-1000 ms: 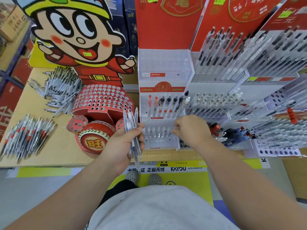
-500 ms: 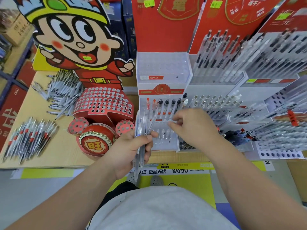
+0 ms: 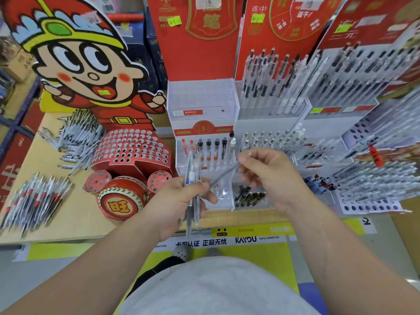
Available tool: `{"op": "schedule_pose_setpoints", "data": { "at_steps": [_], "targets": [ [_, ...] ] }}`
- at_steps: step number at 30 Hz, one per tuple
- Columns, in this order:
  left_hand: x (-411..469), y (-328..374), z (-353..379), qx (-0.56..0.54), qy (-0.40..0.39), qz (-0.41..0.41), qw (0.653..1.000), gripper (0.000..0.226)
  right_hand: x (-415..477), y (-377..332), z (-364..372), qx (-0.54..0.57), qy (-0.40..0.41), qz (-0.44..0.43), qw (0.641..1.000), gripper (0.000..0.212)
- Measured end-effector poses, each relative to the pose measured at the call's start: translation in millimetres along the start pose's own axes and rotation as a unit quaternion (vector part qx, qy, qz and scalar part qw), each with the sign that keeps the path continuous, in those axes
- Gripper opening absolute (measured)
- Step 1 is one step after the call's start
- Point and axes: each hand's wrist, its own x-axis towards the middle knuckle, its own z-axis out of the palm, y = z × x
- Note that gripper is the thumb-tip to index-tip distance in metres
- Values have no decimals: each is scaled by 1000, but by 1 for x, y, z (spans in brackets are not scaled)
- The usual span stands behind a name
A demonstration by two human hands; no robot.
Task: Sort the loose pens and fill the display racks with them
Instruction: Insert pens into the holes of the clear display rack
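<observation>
A single head-worn wide-angle camera looks forward and down, close above the table [image 3: 68, 223], display racks [image 3: 204, 103] at twelve o'clock.

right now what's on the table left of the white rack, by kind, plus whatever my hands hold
pen piles: 2
red holed rack: 1
cartoon board: 1
pen bunch gripped in left hand: 1
single pen pinched by right hand: 1
total: 6
</observation>
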Motion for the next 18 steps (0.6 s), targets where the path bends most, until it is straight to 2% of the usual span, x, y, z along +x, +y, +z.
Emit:
{"op": "schedule_pose_setpoints", "data": {
  "at_steps": [5, 8, 12, 18],
  "targets": [
    [0, 1, 3, -31, 14, -5, 999, 18, 0, 0, -12, 46, 14, -1, 999, 10],
    [1, 2, 6, -6, 34, 11, 999, 18, 0, 2, -12, 30, 24, -6, 999, 24],
    [1, 3, 7, 18, 61, 39, 997, 14, 1, 0, -14, 25, 17, -3, 1000, 26],
    [1, 5, 7, 58, 96, 72, 991, 9, 6, 4, -8, -1, 57, 9, 998, 31]
  ]
}}
